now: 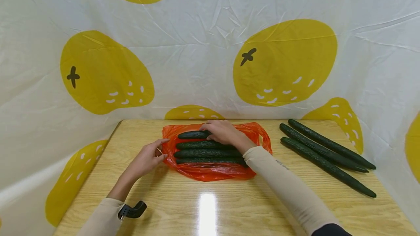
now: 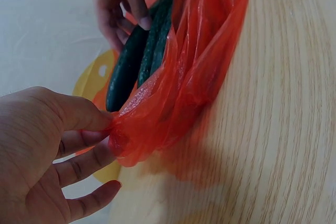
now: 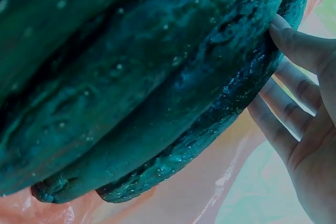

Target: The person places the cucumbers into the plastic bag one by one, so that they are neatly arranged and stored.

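Several long dark green cucumbers (image 1: 208,153) lie side by side in a red plastic bag (image 1: 210,175), its mouth spread around them. My right hand (image 1: 223,132) grips the rearmost cucumber (image 1: 191,135), fingers over its far side and thumb on the near side. In the right wrist view the right hand (image 3: 310,108) has its thumb and fingers around that cucumber (image 3: 247,77). My left hand (image 1: 148,157) is at the bag's left end. Close up, the left hand (image 2: 58,150) pinches the bag's red film (image 2: 126,140) between thumb and fingers, beside the cucumber ends.
Three more cucumbers (image 1: 328,156) lie slanting on the right of the wooden table (image 1: 164,207). A white sheet printed with yellow fruit (image 1: 197,65) hangs behind the table and along its sides. A black strap (image 1: 132,209) sticks out at the left wrist.
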Motion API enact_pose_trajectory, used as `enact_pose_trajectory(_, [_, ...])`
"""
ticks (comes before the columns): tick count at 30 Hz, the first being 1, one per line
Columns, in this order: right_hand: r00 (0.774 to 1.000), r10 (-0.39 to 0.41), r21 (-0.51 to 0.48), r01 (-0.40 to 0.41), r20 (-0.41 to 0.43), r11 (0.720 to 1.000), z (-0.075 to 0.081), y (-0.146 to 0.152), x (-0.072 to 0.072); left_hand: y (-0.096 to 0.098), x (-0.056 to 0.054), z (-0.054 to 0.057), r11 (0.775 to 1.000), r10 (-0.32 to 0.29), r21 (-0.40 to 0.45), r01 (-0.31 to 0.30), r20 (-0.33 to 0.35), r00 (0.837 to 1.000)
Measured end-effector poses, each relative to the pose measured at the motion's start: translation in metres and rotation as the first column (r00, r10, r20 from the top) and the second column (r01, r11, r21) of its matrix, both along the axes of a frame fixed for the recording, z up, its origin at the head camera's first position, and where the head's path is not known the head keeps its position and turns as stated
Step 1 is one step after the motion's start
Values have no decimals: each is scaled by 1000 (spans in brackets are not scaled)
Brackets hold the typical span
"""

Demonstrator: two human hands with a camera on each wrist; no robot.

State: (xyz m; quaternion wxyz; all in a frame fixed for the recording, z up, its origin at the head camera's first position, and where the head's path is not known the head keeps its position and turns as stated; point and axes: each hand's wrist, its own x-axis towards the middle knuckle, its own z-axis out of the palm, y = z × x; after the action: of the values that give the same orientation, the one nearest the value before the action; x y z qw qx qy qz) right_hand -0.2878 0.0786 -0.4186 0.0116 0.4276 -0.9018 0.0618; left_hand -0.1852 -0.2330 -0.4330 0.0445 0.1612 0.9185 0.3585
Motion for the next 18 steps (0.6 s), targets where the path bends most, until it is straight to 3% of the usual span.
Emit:
enact_pose_trajectory(8, [1000,-8,16,8,-10,1000,-7,-3,-3,-1,0,0,1000,4,-1,-4,2,1000])
enact_pose_trajectory(14, [991,31,-10,-30,127,999,-2,1,-2,-1,0,0,1000,1,-5,-2,-8,1000])
enact_pose_trajectory(18, [985,41,-2,-41,169,999,1,9,-3,-2,0,-1,1000,0,-3,0,-8,1000])
